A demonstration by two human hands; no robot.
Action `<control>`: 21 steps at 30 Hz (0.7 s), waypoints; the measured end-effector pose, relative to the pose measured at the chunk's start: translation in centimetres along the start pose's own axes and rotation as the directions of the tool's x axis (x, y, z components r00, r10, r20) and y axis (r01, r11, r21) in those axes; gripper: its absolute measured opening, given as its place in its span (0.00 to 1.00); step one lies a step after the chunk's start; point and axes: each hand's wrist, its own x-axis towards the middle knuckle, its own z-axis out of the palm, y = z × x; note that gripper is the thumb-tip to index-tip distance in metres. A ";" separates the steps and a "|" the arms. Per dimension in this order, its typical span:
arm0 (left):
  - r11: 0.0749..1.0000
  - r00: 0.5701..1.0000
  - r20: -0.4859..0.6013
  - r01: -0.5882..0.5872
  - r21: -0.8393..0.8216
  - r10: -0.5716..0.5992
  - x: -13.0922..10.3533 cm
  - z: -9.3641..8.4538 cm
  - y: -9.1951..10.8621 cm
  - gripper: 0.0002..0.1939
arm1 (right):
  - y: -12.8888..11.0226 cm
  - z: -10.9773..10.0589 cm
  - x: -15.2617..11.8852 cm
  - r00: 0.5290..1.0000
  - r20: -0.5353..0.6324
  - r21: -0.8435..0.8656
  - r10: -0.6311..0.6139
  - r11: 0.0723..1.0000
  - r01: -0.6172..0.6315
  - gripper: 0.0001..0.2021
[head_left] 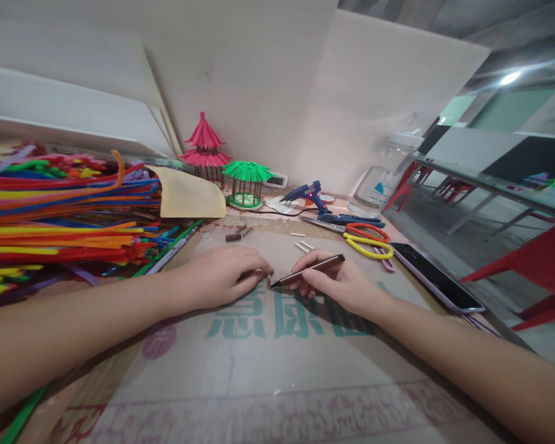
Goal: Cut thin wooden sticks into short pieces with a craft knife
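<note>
My right hand (326,280) is closed around a dark brown marker (321,266), its tip pointing left and down. At that tip, a small brown piece (269,282) stands at the fingertips of my left hand (226,275), whose thumb and forefinger pinch it against the printed sheet (277,364). Beyond my hands on the sheet lie several short pale sticks (304,246) and a dark brown marker cap (234,237) with small brown bits beside it.
Colourful pipe cleaners (65,197) fill the left side. Behind stand a pink pagoda (204,151), a green-roofed pavilion (246,182), a blue glue gun (309,196) and a clear jug (382,179). Scissors (367,245) and a phone (437,277) lie to the right.
</note>
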 end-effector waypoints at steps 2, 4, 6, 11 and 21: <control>1.000 1.000 0.004 0.001 -0.002 -0.001 0.0 0.0 0.0 0.14 | 0.1 0.0 0.0 1.000 0.002 0.008 -0.006 1.000 0.006 0.14; 1.000 1.000 0.007 0.002 -0.001 -0.002 0.0 0.0 0.0 0.14 | 0.1 0.0 0.0 1.000 0.007 0.013 -0.009 1.000 0.009 0.14; 1.000 1.000 0.010 0.004 0.004 -0.004 0.0 0.0 0.0 0.14 | 0.2 0.0 0.0 1.000 0.010 0.010 -0.013 1.000 0.013 0.14; 1.000 1.000 0.008 0.004 0.007 -0.005 0.0 0.0 0.0 0.13 | 0.2 0.0 0.0 1.000 0.004 0.000 0.000 1.000 0.000 0.14; 1.000 1.000 0.004 0.009 0.007 -0.009 0.0 0.0 0.0 0.13 | 0.1 0.1 0.0 1.000 0.001 0.013 0.013 1.000 -0.013 0.13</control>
